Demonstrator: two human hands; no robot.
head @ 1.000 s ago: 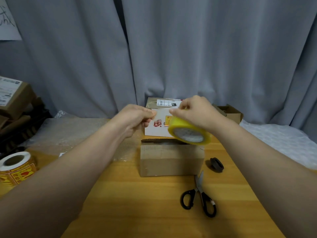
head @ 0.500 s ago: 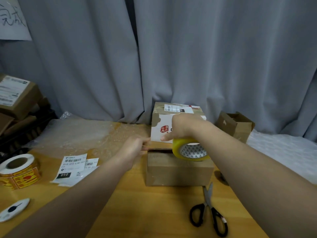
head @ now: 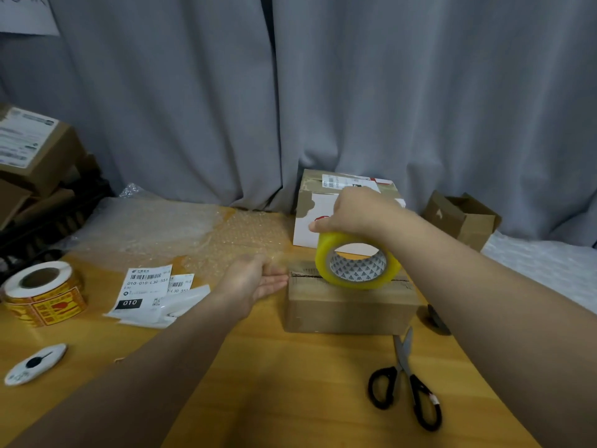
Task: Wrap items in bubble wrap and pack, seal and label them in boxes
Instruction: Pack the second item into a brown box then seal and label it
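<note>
Seam (head: 305, 275) runs nine-to-three along box (head: 349, 313); right grip (head: 358, 215) curls round tape (head: 326, 253), left grip (head: 255, 279) flat-fingered at nine.

Took the box (head: 349, 305) on the worktop (head: 274, 383) as landmark. Found the tape roll (head: 357, 265) standing on its top, gripped from above by the right hand (head: 352, 213), and the left hand (head: 255, 279) at its left end. Saw a bigger carton (head: 307, 218) just behind it, scissors (head: 407, 383) in front toward the right, bubble wrap (head: 226, 234) behind-left, shipping labels (head: 145, 291) left, a sticker roll (head: 43, 292) farther left, an open carton (head: 462, 218) behind-right.
</note>
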